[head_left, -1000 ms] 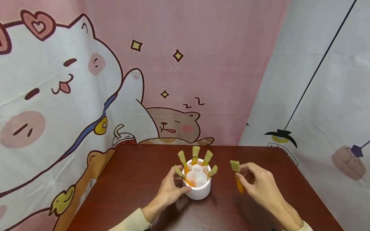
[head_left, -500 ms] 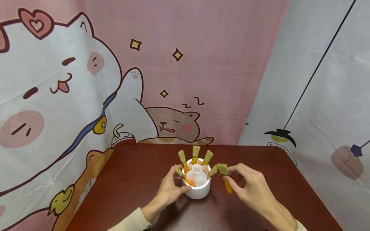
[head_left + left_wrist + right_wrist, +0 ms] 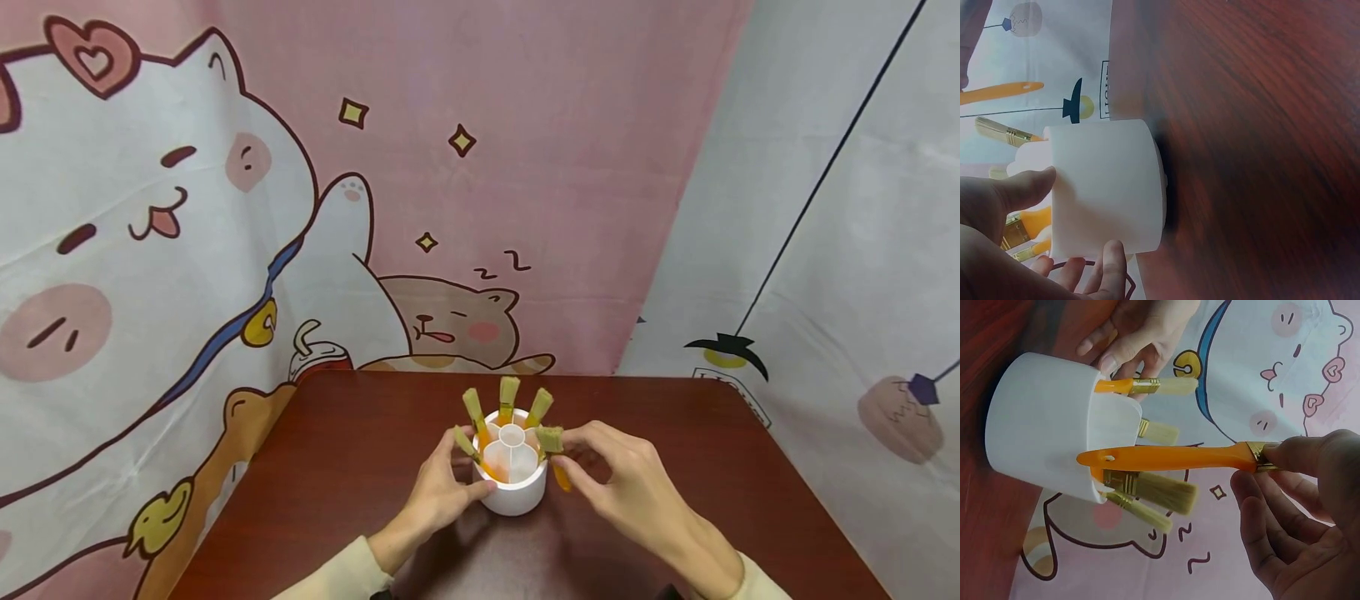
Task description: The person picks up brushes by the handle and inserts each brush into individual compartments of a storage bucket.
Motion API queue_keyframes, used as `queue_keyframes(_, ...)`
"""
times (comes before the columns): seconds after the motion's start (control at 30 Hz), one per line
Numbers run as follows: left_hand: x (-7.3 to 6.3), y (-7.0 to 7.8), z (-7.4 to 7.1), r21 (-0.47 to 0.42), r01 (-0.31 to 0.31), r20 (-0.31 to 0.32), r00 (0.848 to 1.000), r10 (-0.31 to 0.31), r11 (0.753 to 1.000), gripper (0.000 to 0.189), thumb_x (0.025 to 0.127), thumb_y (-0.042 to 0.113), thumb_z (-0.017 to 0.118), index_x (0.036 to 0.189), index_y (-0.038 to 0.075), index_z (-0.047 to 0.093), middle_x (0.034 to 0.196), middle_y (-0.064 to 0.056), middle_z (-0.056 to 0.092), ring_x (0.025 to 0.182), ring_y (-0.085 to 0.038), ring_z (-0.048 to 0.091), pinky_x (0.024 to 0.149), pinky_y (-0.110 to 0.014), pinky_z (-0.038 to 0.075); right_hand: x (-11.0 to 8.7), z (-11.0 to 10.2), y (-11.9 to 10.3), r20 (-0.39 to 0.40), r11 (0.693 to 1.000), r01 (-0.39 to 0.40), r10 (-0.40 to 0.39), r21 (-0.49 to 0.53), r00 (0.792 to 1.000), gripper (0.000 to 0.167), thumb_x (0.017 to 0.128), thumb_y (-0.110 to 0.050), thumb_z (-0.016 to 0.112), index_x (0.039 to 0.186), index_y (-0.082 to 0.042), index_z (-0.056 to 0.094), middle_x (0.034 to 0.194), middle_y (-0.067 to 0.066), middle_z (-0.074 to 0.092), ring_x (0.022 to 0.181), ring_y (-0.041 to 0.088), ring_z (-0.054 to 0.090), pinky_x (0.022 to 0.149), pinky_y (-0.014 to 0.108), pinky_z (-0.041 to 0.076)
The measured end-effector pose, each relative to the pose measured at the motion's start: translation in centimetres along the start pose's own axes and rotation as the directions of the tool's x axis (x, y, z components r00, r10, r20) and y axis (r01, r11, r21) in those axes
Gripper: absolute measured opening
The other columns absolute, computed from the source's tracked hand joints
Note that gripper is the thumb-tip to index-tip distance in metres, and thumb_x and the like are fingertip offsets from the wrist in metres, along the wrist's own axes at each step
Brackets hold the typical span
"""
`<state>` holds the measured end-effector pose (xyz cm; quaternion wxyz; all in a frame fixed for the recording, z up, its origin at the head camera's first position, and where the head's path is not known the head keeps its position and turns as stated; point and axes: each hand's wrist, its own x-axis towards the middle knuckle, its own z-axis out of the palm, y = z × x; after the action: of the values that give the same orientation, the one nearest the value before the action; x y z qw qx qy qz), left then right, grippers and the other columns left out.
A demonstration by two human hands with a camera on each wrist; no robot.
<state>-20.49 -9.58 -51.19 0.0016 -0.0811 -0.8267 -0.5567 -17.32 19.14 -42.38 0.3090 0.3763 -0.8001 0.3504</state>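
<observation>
A white round holder [image 3: 517,499] with divided compartments stands upright on the table. Several paintbrushes [image 3: 509,391] lean out of its back and sides, bristles up. My left hand [image 3: 432,492] holds the holder from the left, thumb at the rim and fingers against the wall, as the left wrist view shows. In my right hand [image 3: 630,475] a paintbrush [image 3: 1175,458] with an orange handle is pinched at its metal ferrule. Its handle end points down and overlaps the holder's rim in the right wrist view. From the head, its bristles cover part of the right-hand brush.
The dark red-brown wooden table [image 3: 360,433] extends around the holder on all sides. Behind it hangs a pink and white cloth [image 3: 585,167] printed with cartoon cats, close along the table's back edge.
My right hand has carried the paintbrush leftward, from well right of the holder to its right rim. The left hand and the holder have stayed in place.
</observation>
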Motion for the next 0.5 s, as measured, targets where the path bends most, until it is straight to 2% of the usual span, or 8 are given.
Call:
queue_keyframes(0.2,0.0,0.1,0.0,-0.002,-0.008,0.001,1.000,0.008,1.000,0.082,0.085,0.004,0.103,0.155,0.012,0.061,0.141,-0.023,0.077,0.131,-0.046,0.077,0.098,-0.061,0.072,0.6,0.6,-0.1,0.017,0.999,0.023,-0.023,0.023,1.000,0.043,0.086,0.007,0.096,0.119,-0.018,0.083,0.108,-0.008,0.085,0.085,0.002,0.078,0.079,0.014,0.065)
queue_keyframes(0.5,-0.3,0.4,-0.3,-0.030,-0.019,0.001,1.000,0.019,0.999,0.083,0.086,0.003,0.101,0.157,0.011,0.059,0.143,-0.025,0.077,0.131,-0.049,0.077,0.092,-0.052,0.074,1.1,1.3,-0.2,0.032,0.997,0.032,-0.035,0.068,0.999,0.042,0.088,0.011,0.093,0.119,-0.015,0.083,0.109,-0.003,0.085,0.087,0.005,0.081,0.079,0.017,0.067)
